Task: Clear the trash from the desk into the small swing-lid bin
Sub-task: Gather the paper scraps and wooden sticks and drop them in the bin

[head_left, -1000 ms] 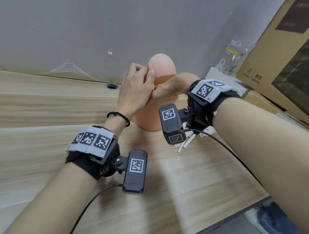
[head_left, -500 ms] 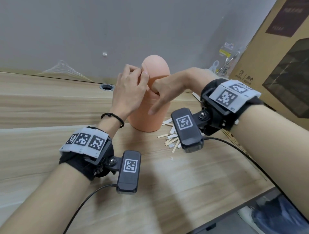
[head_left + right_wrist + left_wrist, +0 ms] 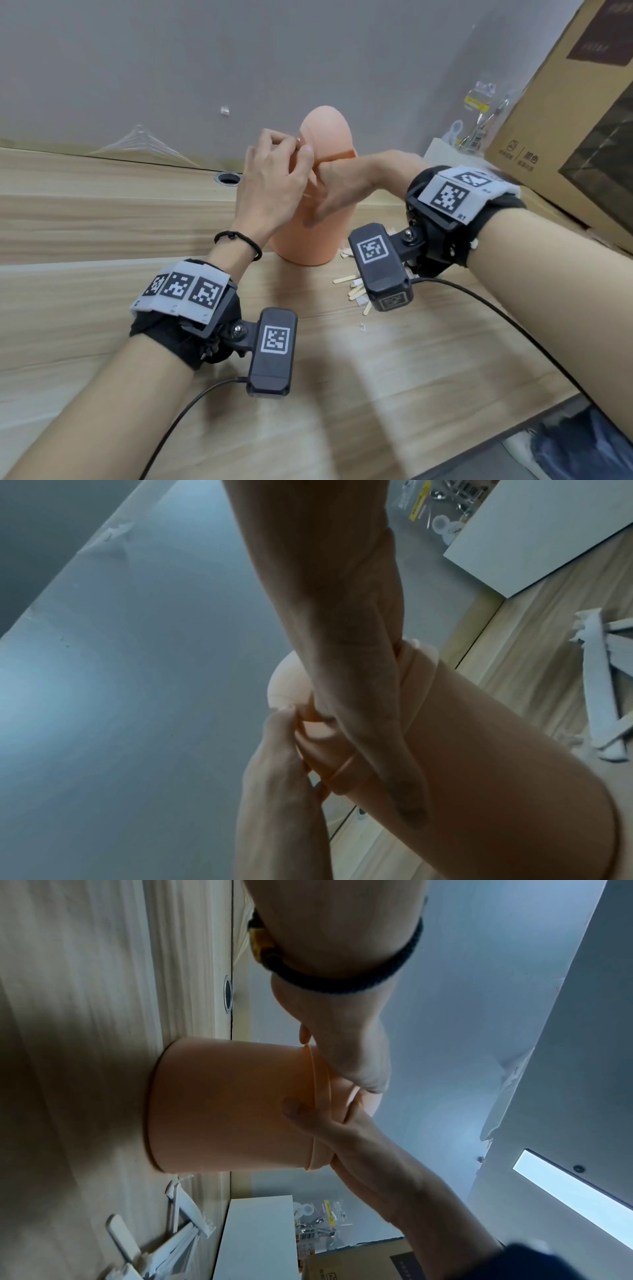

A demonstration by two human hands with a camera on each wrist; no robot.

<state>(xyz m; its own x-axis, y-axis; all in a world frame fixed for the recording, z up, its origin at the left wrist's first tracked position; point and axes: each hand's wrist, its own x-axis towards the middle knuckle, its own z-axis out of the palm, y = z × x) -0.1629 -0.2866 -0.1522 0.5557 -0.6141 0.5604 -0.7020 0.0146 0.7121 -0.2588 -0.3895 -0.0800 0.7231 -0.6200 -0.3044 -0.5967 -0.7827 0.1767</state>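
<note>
A peach swing-lid bin (image 3: 308, 246) stands upright on the wooden desk (image 3: 394, 377). My left hand (image 3: 294, 150) pinches the edge of its swing lid (image 3: 329, 130) between thumb and curled fingers. My right hand (image 3: 339, 181) reaches in from the right; its fingers are hidden in the opening under the lid, and its thumb lies straight down the bin's wall. The right wrist view shows the lid flap (image 3: 315, 723) pinched by the left hand (image 3: 274, 764). Wooden sticks and white paper scraps (image 3: 352, 289) lie on the desk just right of the bin, also in the left wrist view (image 3: 178, 1240).
A big cardboard box (image 3: 565, 137) leans at the far right, with a white box (image 3: 442, 150) and clear bags of small hardware (image 3: 479, 102) beside it. A cable hole (image 3: 226, 178) sits left of the bin. The grey wall is close behind; the desk's front edge runs at lower right.
My right wrist has swung out to the right and lower, uncovering the sticks and scraps. The right thumb now lies down the bin's wall. The left hand stays pinching the lid.
</note>
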